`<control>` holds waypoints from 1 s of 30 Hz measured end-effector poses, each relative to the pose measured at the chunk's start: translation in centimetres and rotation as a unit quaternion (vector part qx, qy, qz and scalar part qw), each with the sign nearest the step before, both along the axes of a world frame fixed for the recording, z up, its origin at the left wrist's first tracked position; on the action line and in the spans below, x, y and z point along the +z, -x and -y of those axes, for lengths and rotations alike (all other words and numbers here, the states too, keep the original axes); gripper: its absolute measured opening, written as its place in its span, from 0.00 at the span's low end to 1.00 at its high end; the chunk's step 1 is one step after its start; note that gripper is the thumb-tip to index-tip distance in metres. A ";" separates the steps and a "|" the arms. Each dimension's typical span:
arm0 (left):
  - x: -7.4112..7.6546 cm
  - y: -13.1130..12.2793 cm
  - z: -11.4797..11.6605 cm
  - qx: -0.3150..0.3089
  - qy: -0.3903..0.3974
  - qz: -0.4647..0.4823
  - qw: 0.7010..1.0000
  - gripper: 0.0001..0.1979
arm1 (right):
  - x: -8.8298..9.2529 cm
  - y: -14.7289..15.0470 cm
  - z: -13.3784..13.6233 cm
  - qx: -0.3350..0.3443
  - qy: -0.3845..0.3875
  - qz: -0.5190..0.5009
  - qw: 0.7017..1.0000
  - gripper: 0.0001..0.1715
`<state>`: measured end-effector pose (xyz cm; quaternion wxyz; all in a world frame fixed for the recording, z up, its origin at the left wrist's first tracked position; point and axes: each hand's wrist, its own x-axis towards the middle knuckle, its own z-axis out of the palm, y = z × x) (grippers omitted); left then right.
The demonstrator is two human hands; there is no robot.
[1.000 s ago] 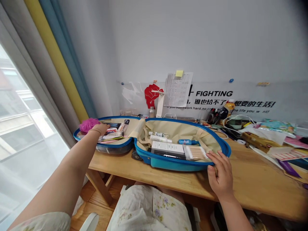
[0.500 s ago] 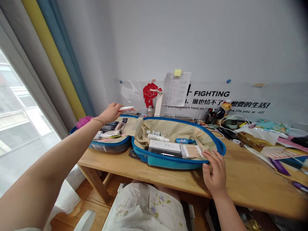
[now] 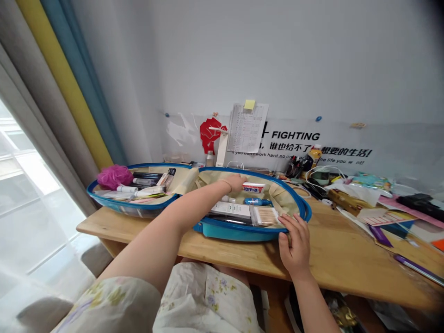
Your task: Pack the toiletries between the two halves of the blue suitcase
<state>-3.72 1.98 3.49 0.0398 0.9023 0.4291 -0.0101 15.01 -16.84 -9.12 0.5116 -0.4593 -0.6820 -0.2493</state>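
A white-and-red tube [image 3: 254,187], perhaps toothpaste, has just moved across the room's little scene. Moments ago the person's left hand [image 3: 234,183] had it raised beyond the left half of the open blue hard-shell suitcase [image 3: 239,233]. Now the arm reaches over that half, and the tube sits on the beige lining of the right half, near the centre of the frame.

The left hand's fingers [image 3: 242,179] are close together and meet the tube's left end, but from here I cannot tell whether they grip it or only touch it. The right hand [image 3: 294,245] stays low and to the right, curled over the blue rim [image 3: 287,223] at the suitcase's near edge.

Just below the tube lie a small blue bottle [image 3: 257,201], a white box [image 3: 230,209] and a pack of cotton swabs [image 3: 265,216]. In the left half, a pink bath pouf [image 3: 114,177] sits among slim tubes and cosmetics. The suitcase rests on a wooden table [image 3: 333,249], with papers, cables and a yellow-capped bottle [image 3: 315,156] crowded to the right.
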 end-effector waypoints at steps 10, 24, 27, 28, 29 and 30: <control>-3.4 -3.9 -0.8 -0.027 0.052 0.012 0.998 0.22 | 0.1 0.0 0.2 -0.001 -0.002 0.011 1.000 0.21; 1.4 1.0 -2.8 -0.001 0.024 0.157 0.987 0.22 | 0.0 -0.2 -0.2 0.010 -0.014 0.006 1.000 0.19; 2.9 7.1 -3.8 0.054 -0.023 0.191 0.980 0.22 | 0.2 -0.2 -0.3 0.012 -0.020 0.015 1.000 0.19; 3.2 9.6 -4.0 0.081 -0.038 0.196 0.977 0.21 | 0.2 -0.2 -0.3 0.012 -0.021 0.018 1.000 0.19; 3.4 12.1 -4.0 0.108 -0.053 0.199 0.973 0.21 | 0.2 -0.2 -0.3 0.010 -0.022 0.019 1.000 0.19; 3.5 14.7 -3.9 0.131 -0.067 0.199 0.969 0.23 | 0.2 -0.1 -0.3 0.007 -0.023 0.018 1.000 0.19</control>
